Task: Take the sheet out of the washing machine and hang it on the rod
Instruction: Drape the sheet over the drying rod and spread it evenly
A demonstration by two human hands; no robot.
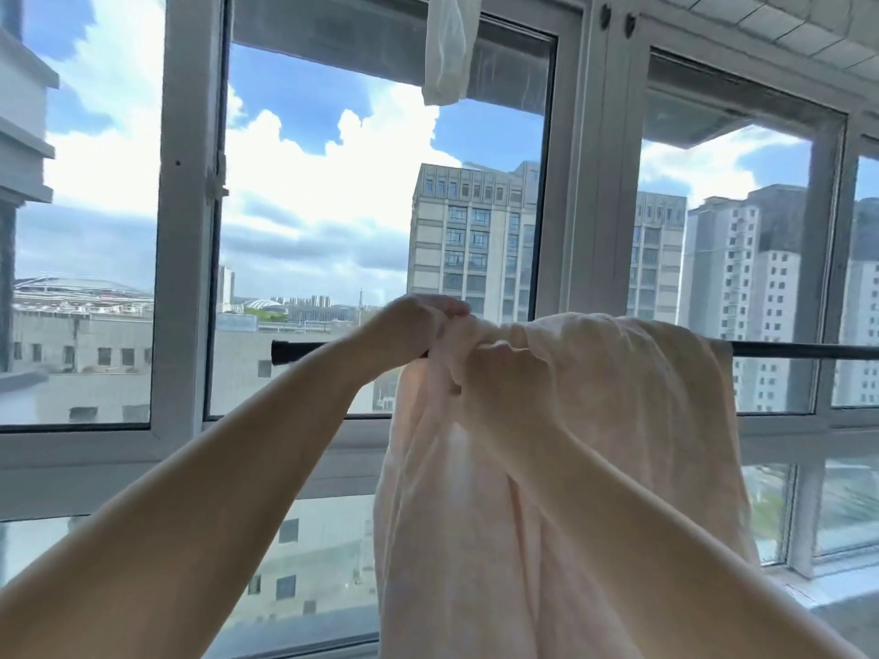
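A pale cream sheet (618, 444) hangs bunched over a thin black rod (808, 350) that runs level across the window at chest height. My left hand (414, 328) grips the sheet's left edge on top of the rod. Just to its right and a little lower, my right hand (499, 373) holds a fold of the sheet in front of the rod. The sheet drops from the rod out of the bottom of the view. The rod's left end (278, 350) is bare. No washing machine is in view.
Large white-framed windows (188, 230) stand right behind the rod, with tall buildings and sky outside. A white cloth (447, 45) hangs from above at top centre. A low window sill (804, 596) runs along the bottom right.
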